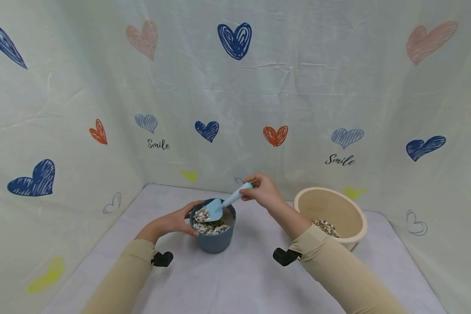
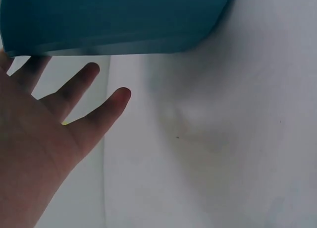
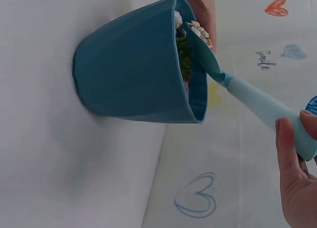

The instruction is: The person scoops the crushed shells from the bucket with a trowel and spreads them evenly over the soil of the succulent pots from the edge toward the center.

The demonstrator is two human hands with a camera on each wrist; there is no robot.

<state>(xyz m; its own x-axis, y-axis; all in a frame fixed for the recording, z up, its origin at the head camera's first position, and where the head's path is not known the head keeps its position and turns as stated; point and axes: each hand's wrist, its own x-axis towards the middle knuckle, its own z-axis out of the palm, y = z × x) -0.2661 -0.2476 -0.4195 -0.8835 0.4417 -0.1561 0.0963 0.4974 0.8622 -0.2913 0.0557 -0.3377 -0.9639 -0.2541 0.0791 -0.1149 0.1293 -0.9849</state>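
A blue-grey flowerpot point(image 1: 215, 244) stands on the table, with pale pebbles point(image 1: 216, 229) and a green plant point(image 3: 184, 62) inside. My left hand point(image 1: 176, 219) holds the pot's left side, thumb near the front of the rim and fingers towards the back; in the left wrist view some fingers point(image 2: 101, 111) spread out below it. With my right hand point(image 1: 264, 191) I grip the handle end of a light blue trowel point(image 1: 234, 197). Its blade, loaded with pebbles, tilts down to the left over the pot's opening.
To the right, partly behind my right forearm, stands a larger beige tub point(image 1: 359, 218) with mixed pebbles point(image 1: 325, 226) in its bottom. A pale cloth point(image 1: 227, 288) covers the table. Behind and at the sides hangs a white curtain point(image 1: 298, 87) printed with hearts.
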